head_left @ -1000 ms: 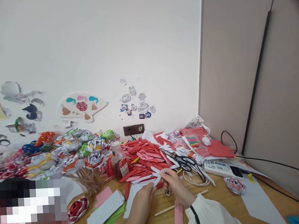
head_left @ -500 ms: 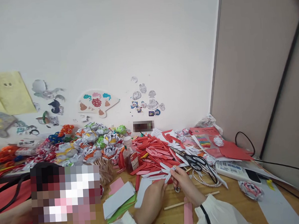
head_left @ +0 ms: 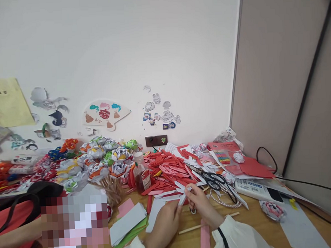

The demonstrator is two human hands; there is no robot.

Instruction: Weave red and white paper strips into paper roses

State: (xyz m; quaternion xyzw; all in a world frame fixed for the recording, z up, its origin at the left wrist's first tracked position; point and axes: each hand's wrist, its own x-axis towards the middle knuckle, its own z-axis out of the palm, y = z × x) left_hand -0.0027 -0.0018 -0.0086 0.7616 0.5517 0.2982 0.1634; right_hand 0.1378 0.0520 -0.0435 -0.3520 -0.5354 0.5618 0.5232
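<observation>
My left hand (head_left: 165, 222) and my right hand (head_left: 200, 202) meet low over the middle of the table. Between them is a white folded paper strip (head_left: 182, 200), pinched in the fingers of both hands; the fingers partly cover it. Just beyond lies a heap of red, pink and white folded paper strips (head_left: 167, 166). Black-handled scissors (head_left: 217, 182) rest to the right of the heap, over a pearl bead string (head_left: 222, 202). Below my right hand are a thin wooden stick (head_left: 189, 229) and a pink paper strip (head_left: 204, 238).
A glue bottle (head_left: 142, 177) stands left of the heap. Paper flowers (head_left: 100, 159) are piled toward the wall. White sheets (head_left: 126, 224) over green paper lie left. Another person's arm (head_left: 18, 235) reaches in at far left. A white box (head_left: 252, 188) and cable are right.
The view has turned slightly, so everything sits a little further left. Both my hands keep hold of the white folded paper strip, with only slight finger movement.
</observation>
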